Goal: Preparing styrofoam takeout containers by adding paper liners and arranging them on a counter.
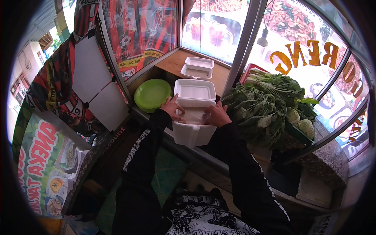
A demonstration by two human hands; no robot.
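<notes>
An open white foam food box (195, 89) sits in front of me on top of a stack of nested foam boxes (191, 135). Its lid is tipped back on the far side. A sheet of brownish paper (194, 114) lines the bottom half. My left hand (172, 109) reaches over the left wall, fingers on the paper's left side. At the opposite wall, my right hand (216, 114) has its fingertips bent inward onto the paper. Both hands appear to hold the sheet by its sides. Farther back, a second open foam box (197, 72) also contains paper.
Green plates (153, 94) lie left of the boxes. The second box rests on a wooden shelf (173, 63). Leafy greens (249, 108) and cabbages (305, 127) crowd the right side, near a red basket (246, 73). Metal-framed glass panes surround the counter; a bulb (262, 38) hangs at right.
</notes>
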